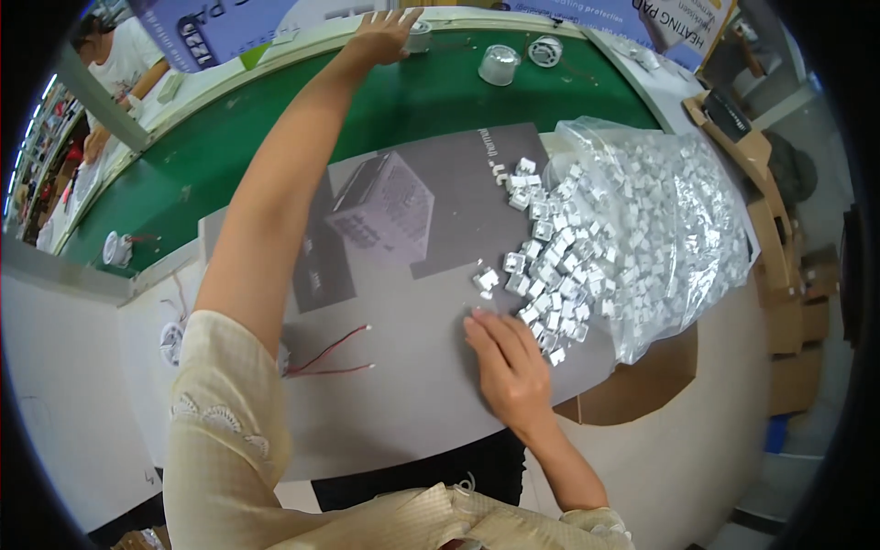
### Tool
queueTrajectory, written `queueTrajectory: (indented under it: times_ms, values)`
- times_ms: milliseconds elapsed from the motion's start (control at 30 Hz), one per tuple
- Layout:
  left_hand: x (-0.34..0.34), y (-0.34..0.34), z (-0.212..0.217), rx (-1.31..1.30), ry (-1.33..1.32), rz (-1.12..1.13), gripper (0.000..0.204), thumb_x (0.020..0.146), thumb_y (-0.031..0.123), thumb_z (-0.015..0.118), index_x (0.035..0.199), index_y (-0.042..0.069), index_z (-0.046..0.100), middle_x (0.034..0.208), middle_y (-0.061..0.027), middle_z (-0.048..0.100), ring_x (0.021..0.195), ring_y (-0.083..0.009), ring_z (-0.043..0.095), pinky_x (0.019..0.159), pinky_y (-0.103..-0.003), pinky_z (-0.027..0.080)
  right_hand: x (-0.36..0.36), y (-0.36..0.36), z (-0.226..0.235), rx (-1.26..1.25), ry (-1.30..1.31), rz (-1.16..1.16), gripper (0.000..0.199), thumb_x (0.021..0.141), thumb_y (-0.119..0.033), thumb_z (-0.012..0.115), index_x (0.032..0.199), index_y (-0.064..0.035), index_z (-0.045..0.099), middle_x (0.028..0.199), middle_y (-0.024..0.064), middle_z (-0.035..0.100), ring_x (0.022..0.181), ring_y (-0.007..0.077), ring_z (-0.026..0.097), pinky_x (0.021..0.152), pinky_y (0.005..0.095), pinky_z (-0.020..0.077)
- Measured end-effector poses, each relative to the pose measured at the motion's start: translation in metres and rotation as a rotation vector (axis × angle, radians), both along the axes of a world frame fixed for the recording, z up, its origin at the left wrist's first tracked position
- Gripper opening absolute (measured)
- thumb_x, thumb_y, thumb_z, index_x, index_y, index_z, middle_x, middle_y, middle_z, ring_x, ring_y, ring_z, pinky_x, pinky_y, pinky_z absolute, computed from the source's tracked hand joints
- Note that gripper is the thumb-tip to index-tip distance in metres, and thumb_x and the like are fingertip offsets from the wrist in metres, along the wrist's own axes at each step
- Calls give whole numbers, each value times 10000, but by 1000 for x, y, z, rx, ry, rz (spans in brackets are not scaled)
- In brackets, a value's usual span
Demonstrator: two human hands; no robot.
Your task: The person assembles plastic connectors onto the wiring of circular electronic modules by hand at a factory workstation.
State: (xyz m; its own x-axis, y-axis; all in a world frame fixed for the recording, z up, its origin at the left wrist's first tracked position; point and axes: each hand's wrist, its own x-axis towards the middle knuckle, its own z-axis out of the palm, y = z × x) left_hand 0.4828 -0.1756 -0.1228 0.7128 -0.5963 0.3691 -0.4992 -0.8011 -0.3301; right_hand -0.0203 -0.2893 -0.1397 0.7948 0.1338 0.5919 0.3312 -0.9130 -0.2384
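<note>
My left arm stretches across the green conveyor belt [385,101] to its far edge. There my left hand [380,38] has its fingers extended and apart, beside a round white part [419,37] that sits between thumb and forefinger. On the grey printed cardboard, my right hand [513,371] is closed, fingertips together; whatever they may pinch is hidden. Just beyond them lie a few loose small white connector-like blocks [486,278], next to a larger pile [555,266] spilling from a clear plastic bag [678,229]. Red wires [332,348] lead from a part mostly hidden by my left sleeve.
More round white parts, a domed one [499,65] and a wired one [545,51], stand on the belt. Another [117,248] sits at left. An open cardboard box [642,380] shows under the grey cardboard [422,394]. A co-worker [124,55] is at far left.
</note>
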Motion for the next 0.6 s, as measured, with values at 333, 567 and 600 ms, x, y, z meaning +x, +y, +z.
queueTrajectory:
  times_ms: [333,567,600]
  values:
    - [-3,-5,-9,-548,303,-104,751,851,106,729,1497,153,349,1370,-267,442,1167,-441,559,1019,-454,473,0,5,3,72,20,-63,332,740,61,751,1062,-15,717,1038,112,699,902,279,664,776,356,562]
    - [-107,52,49,-532,301,-187,630,795,131,794,1348,113,491,1249,-249,544,1102,-439,597,911,-462,503,-1,7,2,69,-74,6,326,741,65,745,1059,-1,711,1009,118,694,893,301,643,780,367,550]
    - [-137,54,58,-524,306,-184,630,795,131,794,1348,113,491,1249,-249,544,1102,-439,597,911,-462,503,-2,6,3,76,-110,-3,333,738,74,744,1060,0,709,995,121,690,887,307,642,772,367,549]
